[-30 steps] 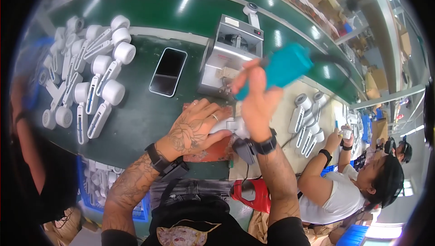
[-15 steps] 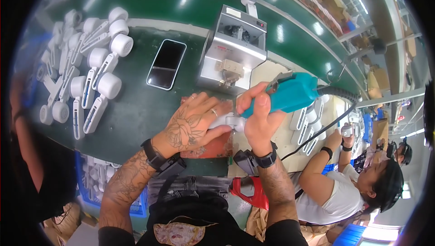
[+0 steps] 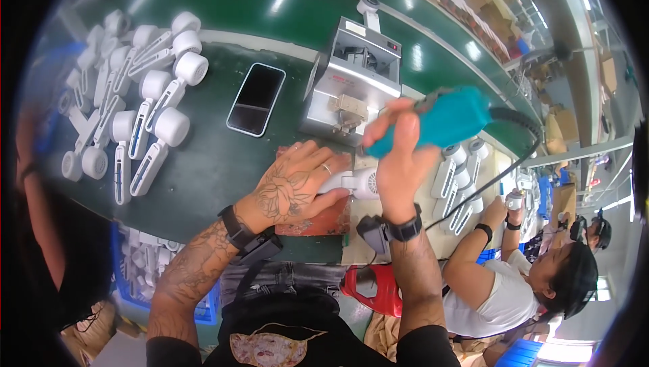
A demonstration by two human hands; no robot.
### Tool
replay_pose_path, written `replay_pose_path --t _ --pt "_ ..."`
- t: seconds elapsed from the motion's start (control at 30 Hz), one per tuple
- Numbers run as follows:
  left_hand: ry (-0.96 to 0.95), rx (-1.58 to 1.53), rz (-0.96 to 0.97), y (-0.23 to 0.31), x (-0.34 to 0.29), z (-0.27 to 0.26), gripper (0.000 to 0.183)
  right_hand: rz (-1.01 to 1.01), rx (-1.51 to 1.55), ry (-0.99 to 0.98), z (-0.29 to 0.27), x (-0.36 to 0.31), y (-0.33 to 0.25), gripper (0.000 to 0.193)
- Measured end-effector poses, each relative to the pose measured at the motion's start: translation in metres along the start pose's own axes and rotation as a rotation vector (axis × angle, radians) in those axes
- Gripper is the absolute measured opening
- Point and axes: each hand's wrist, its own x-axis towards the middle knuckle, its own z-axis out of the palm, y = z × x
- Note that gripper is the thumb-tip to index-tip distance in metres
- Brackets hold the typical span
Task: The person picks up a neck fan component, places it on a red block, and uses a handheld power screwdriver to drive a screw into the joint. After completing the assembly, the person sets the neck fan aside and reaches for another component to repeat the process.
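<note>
My left hand point(image 3: 294, 181) is closed round the handle of a white handheld fan point(image 3: 365, 183), pressing it down on a worn red board point(image 3: 314, 225). The fan's round grilled head sticks out to the right of my fingers. My right hand point(image 3: 404, 174) grips a teal electric screwdriver point(image 3: 449, 120) with a dark coiled cord trailing off to the right. It is raised just right of the fan head, apart from it, and slightly blurred. The screwdriver's tip is hidden behind my fingers. Beyond my hands stands a grey metal screw feeder point(image 3: 355, 83).
Several white fans point(image 3: 159, 144) lie piled at the left; more fans point(image 3: 460, 184) lie on the right. A phone point(image 3: 255, 100) rests on the green table. Below the table edge stands a blue crate point(image 3: 203, 309) of white parts. A co-worker point(image 3: 507, 282) sits at the right.
My right hand has lifted the screwdriver up and to the right, off the fan, and the fan's grille now shows. My left hand keeps its hold. The whole view has shifted slightly.
</note>
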Motion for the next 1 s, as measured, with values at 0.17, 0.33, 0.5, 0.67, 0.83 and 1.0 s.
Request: replay_pose_path --t 0.17,0.33,0.5,0.67,0.83,1.0 --pt "-0.051 0.019 0.016 0.003 0.001 -0.006 0.046 -0.162 0.0 0.059 0.025 0.03 0.021 0.032" --pt "-0.069 0.018 0.021 0.006 0.005 -0.006 0.045 -0.102 -0.042 -0.021 0.018 0.027 0.021 0.03" --pt "-0.059 0.005 -0.064 0.001 -0.001 -0.004 0.035 0.075 -0.033 0.021 0.009 -0.007 -0.006 0.038" --pt "-0.05 0.025 0.034 0.002 0.005 -0.006 0.043 0.053 0.083 -0.035 -0.022 -0.039 -0.015 0.059" --pt "-0.088 -0.026 -0.017 0.004 0.003 -0.006 0.038 0.053 0.059 -0.057 -0.024 -0.049 -0.009 0.058" --pt "-0.08 -0.057 -0.043 0.006 0.001 -0.004 0.034 0.078 0.091 -0.054 -0.021 -0.052 0.001 0.051"
